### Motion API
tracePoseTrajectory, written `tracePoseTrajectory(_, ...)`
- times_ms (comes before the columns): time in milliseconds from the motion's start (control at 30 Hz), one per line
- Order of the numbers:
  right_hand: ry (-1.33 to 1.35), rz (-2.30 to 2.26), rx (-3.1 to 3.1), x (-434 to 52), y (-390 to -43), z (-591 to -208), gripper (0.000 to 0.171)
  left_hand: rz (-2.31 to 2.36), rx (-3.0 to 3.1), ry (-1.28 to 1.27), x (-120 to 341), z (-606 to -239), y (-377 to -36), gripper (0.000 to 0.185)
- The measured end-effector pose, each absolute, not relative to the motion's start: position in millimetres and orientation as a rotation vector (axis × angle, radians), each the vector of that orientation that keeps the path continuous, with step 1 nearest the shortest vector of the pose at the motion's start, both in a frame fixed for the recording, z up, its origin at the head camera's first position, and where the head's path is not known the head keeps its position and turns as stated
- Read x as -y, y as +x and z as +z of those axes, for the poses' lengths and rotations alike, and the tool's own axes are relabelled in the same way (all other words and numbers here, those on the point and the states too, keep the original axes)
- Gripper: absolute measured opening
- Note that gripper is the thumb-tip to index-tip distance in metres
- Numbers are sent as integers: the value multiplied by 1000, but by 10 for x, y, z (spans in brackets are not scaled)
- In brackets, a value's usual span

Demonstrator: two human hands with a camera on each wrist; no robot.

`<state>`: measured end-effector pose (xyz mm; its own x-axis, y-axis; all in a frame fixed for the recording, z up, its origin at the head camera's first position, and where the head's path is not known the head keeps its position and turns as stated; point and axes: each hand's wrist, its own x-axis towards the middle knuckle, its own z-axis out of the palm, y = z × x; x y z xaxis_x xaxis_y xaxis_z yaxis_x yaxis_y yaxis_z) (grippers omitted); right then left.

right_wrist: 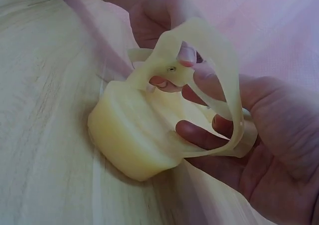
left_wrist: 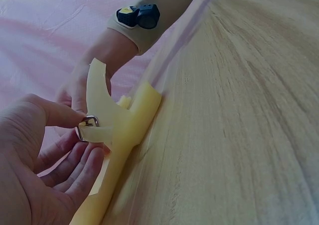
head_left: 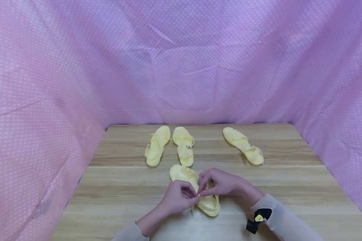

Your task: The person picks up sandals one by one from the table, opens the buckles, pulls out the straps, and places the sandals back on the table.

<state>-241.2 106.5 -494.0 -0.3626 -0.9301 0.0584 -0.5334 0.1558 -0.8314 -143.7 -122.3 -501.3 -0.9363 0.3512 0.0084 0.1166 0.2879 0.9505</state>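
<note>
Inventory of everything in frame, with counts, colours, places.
Strappy sandal in hand: 1, pale yellow, table front, between both hands
Sandals left of centre: 2, pale yellow, table back, side by side
Sandal right of centre: 1, pale yellow, table back, lying at an angle
Buckle: 1 clear, silver, on the front sandal's strap
Wood-grain table: 1, light brown, under the sandals
Polka-dot cloth: count unclear, pink-purple with white dots, behind and beside table
Wrist device: 1 clear, black with yellow label, right cuff
Sleeves: 2, off-white, forearms
Left grip: 1, bare, pinching strap at buckle
Right grip: 1, bare, holding strap
</note>
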Motion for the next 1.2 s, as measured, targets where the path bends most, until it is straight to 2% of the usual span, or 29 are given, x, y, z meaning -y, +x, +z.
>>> tracePoseTrajectory(1200,-1447,-1153,-1869,-1060,-2497,-5010,11,1718,-2343,419,1214,-5010,-1450,10)
